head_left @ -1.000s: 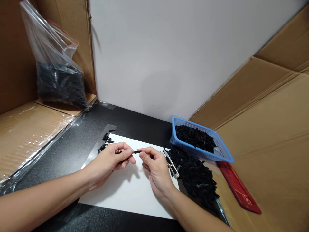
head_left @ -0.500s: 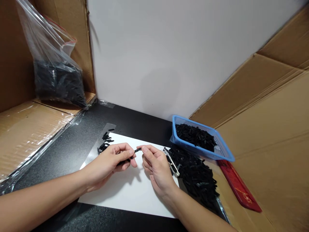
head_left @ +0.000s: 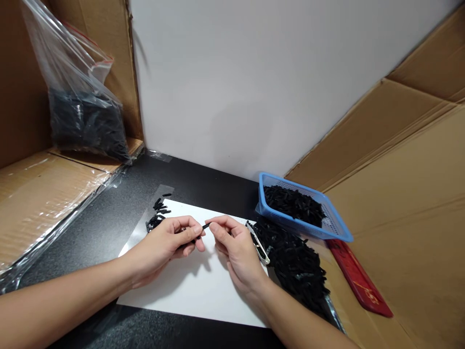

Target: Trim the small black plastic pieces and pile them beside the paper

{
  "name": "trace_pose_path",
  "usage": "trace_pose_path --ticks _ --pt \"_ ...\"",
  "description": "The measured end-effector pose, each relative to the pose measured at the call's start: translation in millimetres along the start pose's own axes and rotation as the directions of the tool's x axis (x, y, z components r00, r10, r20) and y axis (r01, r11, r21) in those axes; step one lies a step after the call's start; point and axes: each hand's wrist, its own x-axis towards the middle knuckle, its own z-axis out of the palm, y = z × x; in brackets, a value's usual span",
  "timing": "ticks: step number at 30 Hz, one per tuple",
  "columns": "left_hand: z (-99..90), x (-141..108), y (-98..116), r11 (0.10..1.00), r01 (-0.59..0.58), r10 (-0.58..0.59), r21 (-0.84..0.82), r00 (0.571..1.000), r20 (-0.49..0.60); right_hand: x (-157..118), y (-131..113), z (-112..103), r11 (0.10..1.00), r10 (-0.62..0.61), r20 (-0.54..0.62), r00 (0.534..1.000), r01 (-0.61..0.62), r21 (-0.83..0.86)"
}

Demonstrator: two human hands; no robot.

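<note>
Over a white sheet (head_left: pixel 203 291), both hands pinch one small black strip (head_left: pixel 206 226) from its two ends. My left hand (head_left: pixel 181 237) holds the strip's left end between thumb and finger, with more black bits partly hidden under its fingers. The right end is between the thumb and forefinger of my right hand (head_left: pixel 232 242). Just right of that hand, a small metal tool (head_left: pixel 258 244) lies at the edge of a large heap of black pieces (head_left: pixel 298 266). Several loose black pieces (head_left: pixel 160 206) rest at the sheet's upper left corner.
A blue basket (head_left: pixel 305 220) of black pieces stands behind the heap. Beside it lies a red object (head_left: pixel 363 281) against cardboard (head_left: pixel 410 203). A clear bag (head_left: pixel 87 121) of black pieces stands at the back left. A pale wall (head_left: pixel 218 87) rises behind the black table (head_left: pixel 203 174).
The strip between the fingertips looks turned, with a plainer side showing. My right fingertips have shifted slightly left along it.
</note>
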Motion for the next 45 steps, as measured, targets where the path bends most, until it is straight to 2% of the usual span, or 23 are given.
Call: trace_pose_path --ticks 2,3,5,7,8,9,10,11,15,18,21,26,32,36,40,45 --pt "-1.0 1.4 -0.6 1.000 0.022 -0.023 -0.016 0.999 -0.038 5.6 -12.7 -15.1 0.948 -0.064 0.060 0.996 0.079 -0.308" --pt "-1.5 1.9 -0.8 0.998 0.042 -0.045 -0.042 0.997 -0.064 8.3 -19.9 -24.9 0.853 -0.084 0.105 0.991 0.126 -0.506" --pt "-2.2 2.4 -0.8 0.990 0.083 -0.096 -0.114 0.990 -0.108 12.2 -33.6 -45.1 0.580 -0.049 0.113 0.992 0.120 -0.806" --pt "-2.5 2.1 -0.6 0.980 0.106 -0.129 -0.169 0.983 -0.132 14.0 -43.3 -60.0 0.342 -0.014 0.073 0.997 0.073 -0.937" --pt "-2.6 1.7 -0.4 0.978 0.108 -0.133 -0.179 0.982 -0.136 14.2 -46.1 -63.8 0.280 -0.013 0.056 0.998 0.057 -0.958" --pt "-2.5 1.2 -0.3 0.978 0.106 -0.132 -0.180 0.982 -0.136 14.1 -47.1 -64.7 0.261 -0.026 0.054 0.998 0.059 -0.964" --pt "-2.4 0.6 -0.2 0.979 0.101 -0.125 -0.176 0.983 -0.134 13.7 -46.6 -62.8 0.284 -0.045 0.068 0.997 0.078 -0.956" --pt "-2.2 0.1 -0.1 0.981 0.093 -0.116 -0.171 0.985 -0.128 13.0 -44.6 -58.3 0.344 -0.069 0.094 0.993 0.112 -0.932" --pt "-1.1 -1.4 -1.1 0.986 0.054 -0.072 -0.158 0.991 -0.111 6.4 -26.7 -27.5 0.676 -0.170 0.181 0.969 0.248 -0.694" --pt "-1.1 -1.0 -3.8 0.990 0.023 -0.039 -0.142 0.993 -0.112 -0.8 -12.4 -7.3 0.785 -0.187 0.172 0.967 0.252 -0.566" --pt "-1.3 -0.1 -6.7 0.994 -0.010 0.000 -0.106 0.996 -0.093 -5.1 -4.0 1.0 0.829 -0.192 0.124 0.974 0.229 -0.510" --pt "0.3 -1.4 -3.3 0.993 0.000 -0.007 -0.121 0.998 -0.063 -3.6 -1.1 -2.4 0.897 -0.189 0.012 0.982 0.177 -0.405" --pt "-0.2 -0.8 3.7 0.996 -0.036 0.030 -0.087 0.997 -0.067 -4.1 -2.7 -5.4 0.922 -0.218 0.034 0.975 0.217 -0.320" --pt "-2.2 0.3 3.0 0.998 -0.014 0.009 -0.065 0.997 -0.077 -3.4 -1.2 -5.7 0.945 -0.203 0.019 0.979 0.201 -0.258" --pt "-3.9 0.0 1.2 0.999 0.007 -0.009 -0.034 0.999 -0.050 -0.5 2.5 -7.4 0.965 -0.172 0.004 0.985 0.169 -0.201" --pt "-4.9 0.5 0.2 1.000 -0.021 0.022 0.018 1.000 -0.008 0.2 3.8 -7.7 0.973 -0.165 0.008 0.986 0.164 -0.165"
